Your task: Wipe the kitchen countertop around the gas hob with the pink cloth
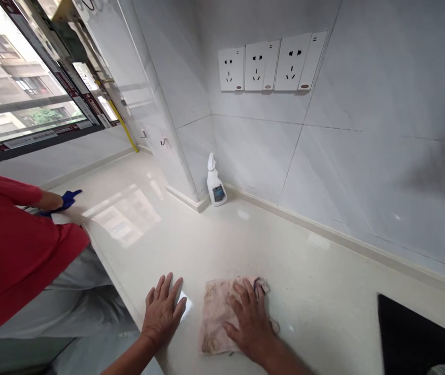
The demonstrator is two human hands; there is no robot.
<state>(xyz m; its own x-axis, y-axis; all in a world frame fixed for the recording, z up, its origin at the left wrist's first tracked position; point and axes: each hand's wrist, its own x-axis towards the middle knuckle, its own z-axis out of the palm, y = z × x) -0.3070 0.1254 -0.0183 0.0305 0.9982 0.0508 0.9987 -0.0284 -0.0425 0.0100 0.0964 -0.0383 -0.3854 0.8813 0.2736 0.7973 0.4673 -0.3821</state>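
Observation:
A pink cleaning cloth with brown stains lies spread on the pale countertop. My right hand rests on the cloth's right part, palm down with the fingers apart. Part of the cloth is hidden beneath that hand, and its right edge is bunched, with a dark loop at the upper corner. To the left, my left hand lies flat on the bare counter near its front edge, fingers spread and nothing in it. A small gap separates it from the cloth.
A white spray bottle stands in the wall corner. Wall sockets are above it. A black panel lies at the lower right. At left, a person in a red shirt holds a blue cloth on the counter.

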